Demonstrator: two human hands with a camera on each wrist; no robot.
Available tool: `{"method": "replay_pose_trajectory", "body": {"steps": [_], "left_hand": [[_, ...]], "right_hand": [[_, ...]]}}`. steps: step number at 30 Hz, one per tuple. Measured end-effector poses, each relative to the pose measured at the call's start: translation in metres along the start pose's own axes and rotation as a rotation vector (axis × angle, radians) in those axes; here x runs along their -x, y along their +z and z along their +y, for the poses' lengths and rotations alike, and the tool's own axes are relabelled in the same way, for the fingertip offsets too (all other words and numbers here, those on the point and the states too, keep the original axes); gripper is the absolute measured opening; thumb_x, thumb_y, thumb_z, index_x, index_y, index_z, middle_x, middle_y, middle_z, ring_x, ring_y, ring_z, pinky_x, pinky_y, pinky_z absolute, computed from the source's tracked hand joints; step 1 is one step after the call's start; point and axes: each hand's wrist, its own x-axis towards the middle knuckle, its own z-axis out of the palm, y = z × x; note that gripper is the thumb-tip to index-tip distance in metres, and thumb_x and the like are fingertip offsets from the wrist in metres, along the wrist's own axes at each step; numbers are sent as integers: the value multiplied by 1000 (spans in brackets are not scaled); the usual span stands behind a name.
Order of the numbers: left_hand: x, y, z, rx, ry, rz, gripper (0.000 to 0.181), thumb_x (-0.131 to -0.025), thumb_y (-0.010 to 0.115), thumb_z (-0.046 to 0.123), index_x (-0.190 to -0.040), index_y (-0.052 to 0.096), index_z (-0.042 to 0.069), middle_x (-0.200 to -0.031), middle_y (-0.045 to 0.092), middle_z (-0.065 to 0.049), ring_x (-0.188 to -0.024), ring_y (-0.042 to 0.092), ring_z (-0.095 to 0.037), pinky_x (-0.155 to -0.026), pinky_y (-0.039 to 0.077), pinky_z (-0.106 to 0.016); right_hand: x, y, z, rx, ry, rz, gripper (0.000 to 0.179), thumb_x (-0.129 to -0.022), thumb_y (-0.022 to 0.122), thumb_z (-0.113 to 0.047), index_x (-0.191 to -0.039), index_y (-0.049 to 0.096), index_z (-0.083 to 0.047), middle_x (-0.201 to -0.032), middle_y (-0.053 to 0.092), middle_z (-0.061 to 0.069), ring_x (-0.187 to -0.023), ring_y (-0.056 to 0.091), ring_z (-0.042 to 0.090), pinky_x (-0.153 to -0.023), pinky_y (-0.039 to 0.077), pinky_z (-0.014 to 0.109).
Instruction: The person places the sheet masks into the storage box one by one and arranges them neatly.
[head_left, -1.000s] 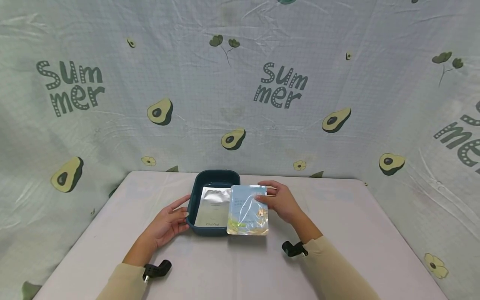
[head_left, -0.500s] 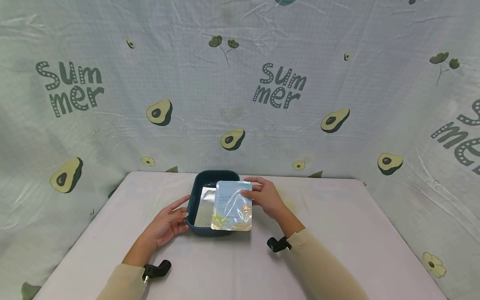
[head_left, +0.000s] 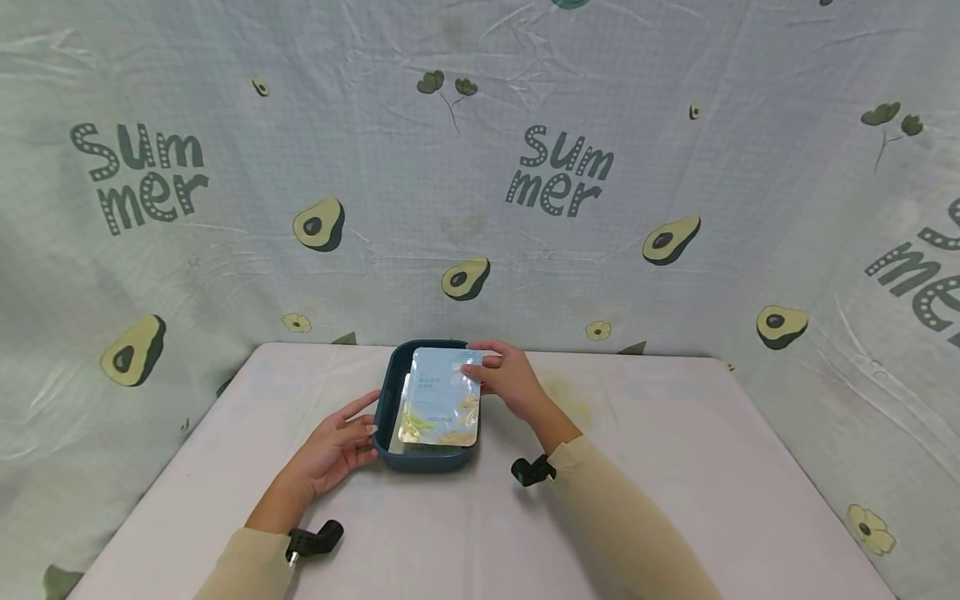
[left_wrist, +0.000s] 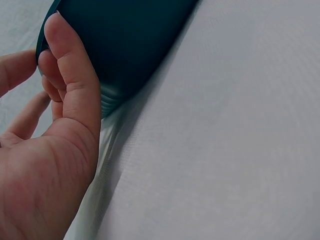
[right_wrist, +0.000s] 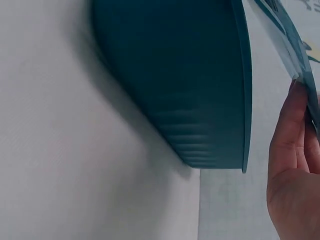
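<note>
A dark teal rectangular bin [head_left: 426, 462] stands upright near the back of the table. Against its left side rest the fingertips of my left hand [head_left: 335, 452], touching the rim and outer wall in the left wrist view [left_wrist: 70, 90]. My right hand [head_left: 513, 385] pinches the upper right edge of a light blue sheet mask packet [head_left: 442, 398], thumb on the printed face. That packet hovers over the bin's opening, seen nearly edge-on in the right wrist view [right_wrist: 295, 42]. Beneath it lies a silvery packet [head_left: 397, 437], mostly hidden, inside the bin.
White cloth [head_left: 675, 483] covers the table. A hanging sheet [head_left: 375, 167] printed with avocados and lettering encloses the back and sides. Each wrist bears a black camera, one left [head_left: 315, 539] and one right [head_left: 532, 471].
My right hand has carried the blue sheet mask packet leftward and slightly back, from the bin's right side to over its opening. The left hand and the bin have stayed put.
</note>
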Motion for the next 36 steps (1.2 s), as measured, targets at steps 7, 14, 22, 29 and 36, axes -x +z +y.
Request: {"method": "replay_pose_trajectory", "body": {"steps": [7, 14, 22, 29, 36], "left_hand": [[-1, 0, 0, 4, 1, 2, 75, -102, 51, 0, -165, 14, 13, -109, 64, 3, -85, 68, -11, -75, 60, -26], [0, 0, 0, 15, -4, 0, 75, -102, 51, 0, -165, 13, 13, -110, 65, 2, -85, 68, -11, -75, 60, -26], [0, -1, 0, 24, -1, -9, 75, -103, 51, 1, -165, 12, 14, -113, 65, 1, -87, 68, -12, -75, 59, -25], [-1, -1, -2, 20, 12, -8, 75, -102, 50, -1, -165, 12, 13, -113, 65, 1, -87, 68, -11, -74, 59, -26], [-1, 0, -2, 19, 9, 1, 74, -102, 50, -1, -165, 13, 13, -114, 65, 0, -88, 68, -12, -75, 59, -26]], "right_hand": [[-8, 8, -4, 11, -74, -9, 44, -90, 80, -18, -132, 66, -19, -106, 74, 8, -82, 69, 17, -79, 62, 33], [-11, 14, -3, 18, -115, -54, 43, -89, 80, -15, -130, 67, -15, -90, 69, 6, -76, 69, 16, -72, 63, 33], [-11, 18, 0, 61, -100, -84, 40, -88, 80, -15, -126, 69, -15, -87, 70, 6, -69, 68, 16, -69, 63, 35], [-13, 18, 6, 46, -122, -111, 38, -88, 79, -10, -125, 68, -9, -83, 70, 5, -72, 71, 15, -69, 63, 36], [-10, 14, 6, 118, -129, -99, 38, -86, 82, -10, -122, 71, -10, -98, 73, 10, -76, 71, 16, -72, 63, 34]]}}
